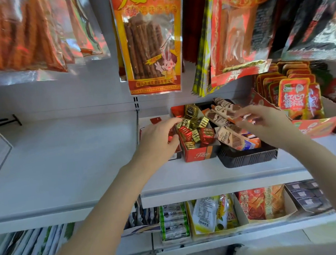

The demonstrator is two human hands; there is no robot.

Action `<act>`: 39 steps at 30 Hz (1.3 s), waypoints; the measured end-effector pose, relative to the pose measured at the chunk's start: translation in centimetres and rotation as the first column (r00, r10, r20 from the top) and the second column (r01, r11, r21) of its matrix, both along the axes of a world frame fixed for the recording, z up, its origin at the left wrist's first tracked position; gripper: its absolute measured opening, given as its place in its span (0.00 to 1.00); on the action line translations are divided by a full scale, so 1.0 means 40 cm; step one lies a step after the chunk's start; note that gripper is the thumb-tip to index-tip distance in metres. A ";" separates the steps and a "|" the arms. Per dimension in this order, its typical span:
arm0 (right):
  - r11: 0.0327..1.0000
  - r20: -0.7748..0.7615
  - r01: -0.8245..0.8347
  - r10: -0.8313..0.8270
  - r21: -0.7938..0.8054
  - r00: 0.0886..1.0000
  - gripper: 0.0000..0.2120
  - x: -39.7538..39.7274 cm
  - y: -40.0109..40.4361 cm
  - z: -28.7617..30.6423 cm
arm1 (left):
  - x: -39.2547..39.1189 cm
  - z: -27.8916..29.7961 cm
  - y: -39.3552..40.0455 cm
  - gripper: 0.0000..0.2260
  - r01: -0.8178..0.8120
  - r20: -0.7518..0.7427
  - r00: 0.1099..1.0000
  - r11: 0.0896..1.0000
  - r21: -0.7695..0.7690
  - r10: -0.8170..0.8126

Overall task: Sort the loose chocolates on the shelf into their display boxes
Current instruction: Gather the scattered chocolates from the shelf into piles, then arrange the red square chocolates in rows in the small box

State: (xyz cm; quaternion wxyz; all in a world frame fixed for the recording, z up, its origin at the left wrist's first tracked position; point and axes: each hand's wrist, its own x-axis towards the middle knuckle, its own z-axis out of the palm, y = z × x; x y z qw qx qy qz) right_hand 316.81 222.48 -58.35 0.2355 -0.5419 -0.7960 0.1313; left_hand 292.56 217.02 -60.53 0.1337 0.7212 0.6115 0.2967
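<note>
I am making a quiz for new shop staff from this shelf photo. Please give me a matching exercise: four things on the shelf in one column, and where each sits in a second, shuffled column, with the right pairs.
Things:
1. red Fileo box
2. black tray
3. left hand
4. red sachet box

Places:
A. far right of the shelf
B. just right of the red Fileo box
C. reaching over the red Fileo box's left edge
D. between the left hand and the black tray

Pairs: 1-D, 2-B, 3-C, 4-A
</note>
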 end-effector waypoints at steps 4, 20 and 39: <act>0.993 0.089 -0.083 0.091 -0.084 0.992 0.10 0.022 -0.003 -0.043 | 0.053 -0.022 0.015 0.17 0.057 -0.154 0.986 0.997 -0.057 -0.065; 0.974 0.122 -0.182 0.166 0.133 0.978 0.08 -0.034 -0.031 0.001 | -0.023 -0.014 -0.007 0.23 -0.258 -0.167 0.956 0.963 -0.083 0.242; 0.873 0.315 -0.484 0.445 0.056 0.839 0.14 -0.318 -0.081 -0.080 | -0.155 -0.045 -0.141 0.03 -0.008 -0.095 0.995 0.977 -0.215 -0.012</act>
